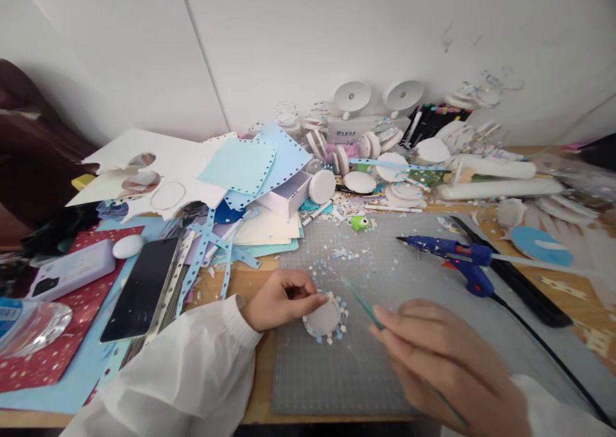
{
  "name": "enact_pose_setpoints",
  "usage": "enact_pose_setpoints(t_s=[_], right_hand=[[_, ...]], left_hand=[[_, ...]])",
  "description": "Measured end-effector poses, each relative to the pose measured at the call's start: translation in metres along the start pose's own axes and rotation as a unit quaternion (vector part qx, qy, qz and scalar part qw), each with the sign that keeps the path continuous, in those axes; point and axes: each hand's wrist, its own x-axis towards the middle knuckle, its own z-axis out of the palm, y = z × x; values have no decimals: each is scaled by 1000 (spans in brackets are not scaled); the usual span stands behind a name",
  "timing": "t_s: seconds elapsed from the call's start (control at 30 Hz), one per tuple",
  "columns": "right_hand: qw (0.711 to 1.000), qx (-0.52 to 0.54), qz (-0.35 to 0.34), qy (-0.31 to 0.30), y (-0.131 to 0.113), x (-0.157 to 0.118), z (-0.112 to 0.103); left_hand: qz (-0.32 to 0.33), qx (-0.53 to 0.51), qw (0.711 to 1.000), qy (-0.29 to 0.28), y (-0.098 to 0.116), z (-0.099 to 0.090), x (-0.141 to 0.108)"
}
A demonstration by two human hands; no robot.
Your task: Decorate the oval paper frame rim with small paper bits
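Note:
On the grey cutting mat (337, 379) lies a white disc (323, 318) with small white and pale blue stars around its rim. My left hand (283, 300) pinches the disc's upper left edge between thumb and fingertip. To the right, my right hand (443, 353) holds a thin teal tool (366, 307) like a pen, its tip pointing up and left, apart from the disc. That hand is slightly blurred. Loose small stars (349, 253) are scattered on the mat above the disc.
A blue glue gun (462, 254) lies at the right, its black cord running towards the front. Punched paper sheets (240, 167), white discs (360, 181) and scraps pile up at the back. A phone (139, 289) and a plastic bottle (33, 328) are at the left.

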Motion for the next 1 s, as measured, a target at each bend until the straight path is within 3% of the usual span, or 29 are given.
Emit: enact_pose_setpoints(t_s=[0.1,0.17,0.27,0.43,0.63,0.77,0.87,0.93,1.0], right_hand=[[991,-75,-107,-23,-15,27,18],[985,-96,-140,-25,-18,31,21],[981,-110,-158,-29,-15,27,22],[973,-132,-184,-39,-11,27,26],[966,-131,-211,-74,-15,37,43],[976,-116,-171,-68,-17,41,53],[987,-78,-121,-77,-17,36,41],[995,-66,-56,-56,-14,23,26],[994,-91,66,13,-6,0,8]], left_hand=[[29,1,998,-49,2,0,-1],[44,-11,997,-64,5,0,-1],[21,-48,997,-54,9,0,-2],[-5,-101,995,16,14,-1,-4],[-2,-157,987,-27,9,0,-6],[-35,-184,982,5,5,4,-7],[-48,-243,968,45,3,6,-6],[-53,-272,958,76,0,6,-5],[-50,-276,955,100,-3,5,-4]])
